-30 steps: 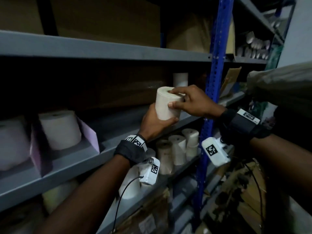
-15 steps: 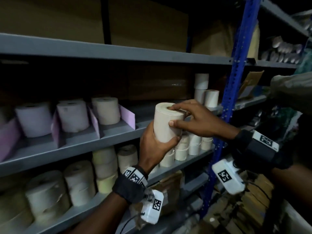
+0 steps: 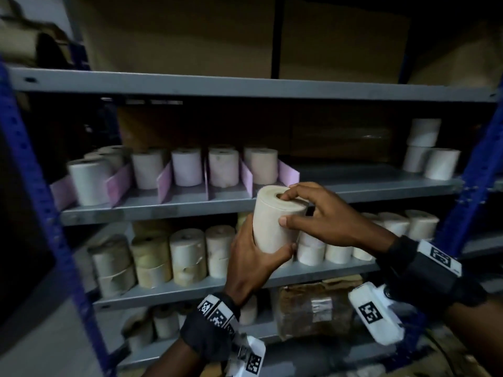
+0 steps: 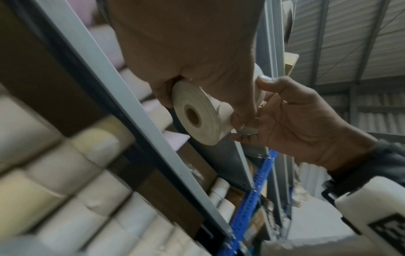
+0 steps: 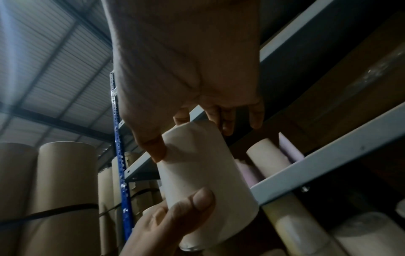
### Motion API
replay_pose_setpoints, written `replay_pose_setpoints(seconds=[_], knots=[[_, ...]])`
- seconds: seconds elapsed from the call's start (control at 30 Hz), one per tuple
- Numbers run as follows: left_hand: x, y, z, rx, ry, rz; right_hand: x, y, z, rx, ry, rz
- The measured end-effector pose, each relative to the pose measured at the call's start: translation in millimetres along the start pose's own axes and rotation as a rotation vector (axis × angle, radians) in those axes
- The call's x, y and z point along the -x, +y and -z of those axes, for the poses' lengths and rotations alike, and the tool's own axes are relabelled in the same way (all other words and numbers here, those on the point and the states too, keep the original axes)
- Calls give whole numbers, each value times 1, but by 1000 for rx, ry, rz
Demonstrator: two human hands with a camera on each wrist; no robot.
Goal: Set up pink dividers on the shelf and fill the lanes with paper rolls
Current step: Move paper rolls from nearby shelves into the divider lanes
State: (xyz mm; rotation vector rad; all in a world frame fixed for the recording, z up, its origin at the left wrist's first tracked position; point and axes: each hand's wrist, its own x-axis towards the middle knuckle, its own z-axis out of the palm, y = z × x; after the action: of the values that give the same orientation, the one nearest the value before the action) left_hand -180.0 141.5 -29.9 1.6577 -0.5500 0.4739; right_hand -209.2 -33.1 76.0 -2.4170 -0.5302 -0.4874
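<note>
A cream paper roll [image 3: 273, 219] [image 4: 197, 114] [image 5: 203, 176] is held upright in front of the middle shelf [image 3: 353, 186], right of the last pink divider [image 3: 289, 173]. My left hand [image 3: 255, 257] grips its lower part from below. My right hand [image 3: 313, 210] pinches its top, fingertips on the upper face by the core hole and thumb on the side. Several pink dividers [image 3: 164, 180] stand on the shelf's left half with rolls [image 3: 186, 165] in the lanes between them.
A few white rolls [image 3: 424, 148] are stacked at the shelf's right end. The shelf below [image 3: 190, 289] is packed with cream rolls. A taped brown package [image 3: 315, 308] lies on a lower shelf. Blue uprights [image 3: 35, 186] flank the rack; cardboard boxes sit on top.
The view has swung left, bringing the whole row of dividers and filled lanes into sight. Both hands keep hold of the roll, which now sits just right of the last divider.
</note>
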Motion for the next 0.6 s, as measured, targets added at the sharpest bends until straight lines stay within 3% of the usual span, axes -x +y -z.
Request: replay_pose_setpoints(seconds=[0.13,0.4,0.6], knots=[[11,-2,43,-62,53,11,-16,-30,-29,-59,-51,55],[14,-17,122,-280,298,20,-71,-89,-85,-26,-104,185],[12,-34,178,-382,388,123,-120,-123,-139,41,-60,223]])
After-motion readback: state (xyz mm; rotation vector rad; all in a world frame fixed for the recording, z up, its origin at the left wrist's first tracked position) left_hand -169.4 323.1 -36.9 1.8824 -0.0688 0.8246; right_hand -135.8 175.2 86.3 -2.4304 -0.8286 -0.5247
